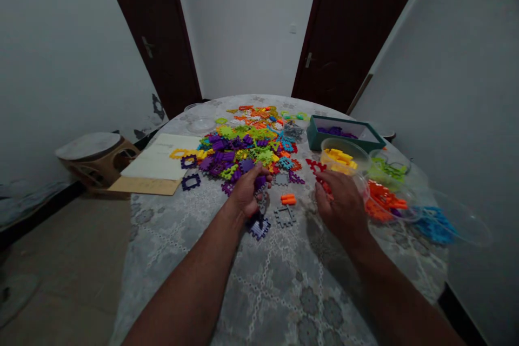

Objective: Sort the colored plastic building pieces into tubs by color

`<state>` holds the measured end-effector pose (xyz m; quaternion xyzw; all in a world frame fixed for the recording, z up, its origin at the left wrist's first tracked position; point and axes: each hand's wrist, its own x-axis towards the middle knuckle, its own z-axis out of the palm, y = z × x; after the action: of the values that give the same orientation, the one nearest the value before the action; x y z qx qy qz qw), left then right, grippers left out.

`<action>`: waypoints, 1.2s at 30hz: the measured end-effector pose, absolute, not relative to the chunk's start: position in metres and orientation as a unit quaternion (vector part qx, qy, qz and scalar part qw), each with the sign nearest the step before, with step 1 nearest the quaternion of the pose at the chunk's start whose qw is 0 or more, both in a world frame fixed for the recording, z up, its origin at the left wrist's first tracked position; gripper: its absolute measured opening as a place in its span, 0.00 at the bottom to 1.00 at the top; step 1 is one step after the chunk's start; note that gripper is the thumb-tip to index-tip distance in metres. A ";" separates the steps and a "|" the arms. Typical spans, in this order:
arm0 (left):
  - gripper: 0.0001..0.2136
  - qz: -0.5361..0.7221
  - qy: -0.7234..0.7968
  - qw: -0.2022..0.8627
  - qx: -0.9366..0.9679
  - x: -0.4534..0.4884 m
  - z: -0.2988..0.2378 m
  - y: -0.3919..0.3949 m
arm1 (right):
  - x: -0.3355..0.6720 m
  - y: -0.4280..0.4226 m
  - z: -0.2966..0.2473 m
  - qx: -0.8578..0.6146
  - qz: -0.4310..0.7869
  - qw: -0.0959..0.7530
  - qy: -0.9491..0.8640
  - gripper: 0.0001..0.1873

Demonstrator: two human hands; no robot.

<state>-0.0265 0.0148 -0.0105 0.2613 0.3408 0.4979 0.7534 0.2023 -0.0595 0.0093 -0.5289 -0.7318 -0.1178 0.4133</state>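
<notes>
My left hand (pixel 248 190) is curled around purple plastic building pieces (pixel 260 184) at the near edge of the mixed heap (pixel 231 154). Just below it lies a dark purple notched square (pixel 259 227), partly under the hand. My right hand (pixel 343 200) is closed, palm down, with red building pieces (pixel 326 188) showing between its thumb and fingers. Beyond its fingertips is a red triangular piece (pixel 315 165). Between the hands lie orange tube-like pieces (pixel 288 199), a grey square frame (pixel 285 217) and a grey notched square (pixel 280 179).
Clear round tubs hold yellow pieces (pixel 339 161), orange pieces (pixel 381 201), green pieces (pixel 387 170) and blue pieces (pixel 433 224) on the right. Behind them stands a green box (pixel 314 137) with purple pieces inside. Cardboard and paper (pixel 156 159) lie at the left, near a stool (pixel 91 146).
</notes>
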 end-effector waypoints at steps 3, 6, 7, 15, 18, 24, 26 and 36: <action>0.21 0.491 0.360 0.755 0.241 -0.027 -0.008 0.015 | 0.227 -0.051 0.006 -0.572 -0.175 0.367 -0.713 0.13; 0.22 0.499 0.357 0.751 0.245 -0.026 -0.007 0.014 | 0.234 -0.050 0.005 -0.595 -0.204 0.360 -0.689 0.13; 0.22 0.500 0.353 0.751 0.247 -0.025 -0.007 0.014 | 0.231 -0.051 0.005 -0.593 -0.208 0.368 -0.685 0.13; 0.14 0.517 0.319 0.758 0.236 -0.019 -0.005 0.007 | 0.165 -0.080 -0.007 -0.439 -0.009 0.364 -0.822 0.21; 0.15 0.509 0.307 0.766 0.245 -0.017 -0.006 0.005 | 0.149 -0.084 -0.019 -0.435 0.050 0.372 -0.819 0.26; 0.15 0.507 0.297 0.761 0.275 -0.011 -0.012 0.000 | 0.140 -0.079 -0.028 -0.507 0.201 0.412 -0.730 0.29; 0.14 0.510 0.285 0.761 0.284 -0.009 -0.015 -0.001 | 0.138 -0.078 -0.027 -0.517 0.245 0.422 -0.704 0.31; 0.16 0.510 0.254 0.771 0.285 -0.007 -0.020 0.001 | 0.145 -0.076 -0.024 -0.504 0.224 0.465 -0.693 0.20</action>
<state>-0.0067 0.0014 -0.0200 0.2851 0.2535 0.5095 0.7713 0.1447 -0.0764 -0.0238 -0.5041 -0.6927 0.2237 0.4648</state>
